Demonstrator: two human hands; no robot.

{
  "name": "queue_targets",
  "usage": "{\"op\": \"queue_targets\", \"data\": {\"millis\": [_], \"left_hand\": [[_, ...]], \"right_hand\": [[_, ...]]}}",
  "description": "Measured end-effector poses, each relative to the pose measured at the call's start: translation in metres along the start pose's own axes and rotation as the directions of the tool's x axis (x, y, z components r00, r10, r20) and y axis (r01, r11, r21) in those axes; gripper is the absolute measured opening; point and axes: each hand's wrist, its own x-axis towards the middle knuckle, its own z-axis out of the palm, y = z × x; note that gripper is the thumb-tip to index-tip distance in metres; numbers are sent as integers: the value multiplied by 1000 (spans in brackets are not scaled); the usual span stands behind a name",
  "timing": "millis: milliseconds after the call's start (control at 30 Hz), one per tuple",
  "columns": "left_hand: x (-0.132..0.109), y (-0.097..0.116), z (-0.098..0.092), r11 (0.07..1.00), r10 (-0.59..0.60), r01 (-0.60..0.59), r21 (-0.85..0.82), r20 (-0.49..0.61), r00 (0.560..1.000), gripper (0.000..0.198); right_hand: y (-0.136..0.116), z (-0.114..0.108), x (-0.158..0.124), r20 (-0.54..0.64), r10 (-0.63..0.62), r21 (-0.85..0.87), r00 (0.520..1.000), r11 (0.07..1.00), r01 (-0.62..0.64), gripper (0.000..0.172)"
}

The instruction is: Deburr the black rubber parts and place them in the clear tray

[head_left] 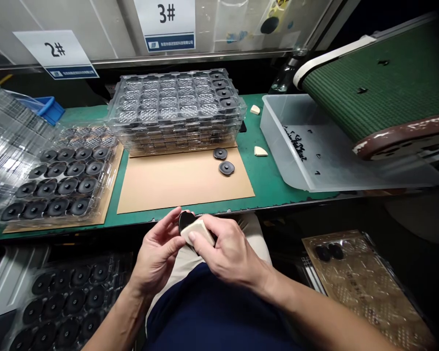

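Observation:
Between the fingers and thumb of my left hand point(158, 251) is a round black disc point(186, 220), tilted on edge just beyond the table's front edge. My right hand point(229, 248) grips a cream-coloured foam wedge point(197, 231) and presses it against the disc, covering most of its face. Two similar black discs, one nearer point(227, 168) and one farther point(220, 153), lie on the brown cardboard sheet point(179, 183). Two more cream wedges, one closer point(260, 151) and one behind point(255, 109), rest on the green table.
Stacked clear trays point(175, 131) stand on the cardboard's back part. At left, an open clear tray point(54, 183) holds rows of discs. A translucent bin point(283, 141) with small black bits sits under a green conveyor point(380, 83). Lower trays flank my lap, left point(66, 302) and right point(366, 287).

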Motion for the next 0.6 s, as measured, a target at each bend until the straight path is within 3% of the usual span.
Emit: {"op": "queue_targets", "data": {"millis": [67,133,300,400,600], "left_hand": [[-1,-3,3,994,89,-88,60,-20,996,56],[-2,-3,6,976,197,-193,101,-33,980,53],[-4,5,7,922,370,-366,130,-7,929,54],[-6,8,4,937,338,-334,108,-28,941,55],[-9,10,-5,994,87,-87,71,3,996,51]], "right_hand": [[-8,2,1,-53,5,57,999,998,-2,26],[-15,2,2,-99,-68,43,993,996,72,26],[-14,-3,0,-70,-195,-133,978,974,184,19],[-6,-4,2,-73,-190,-263,979,950,165,23],[2,-8,8,-36,-252,-415,967,884,215,18]]}}
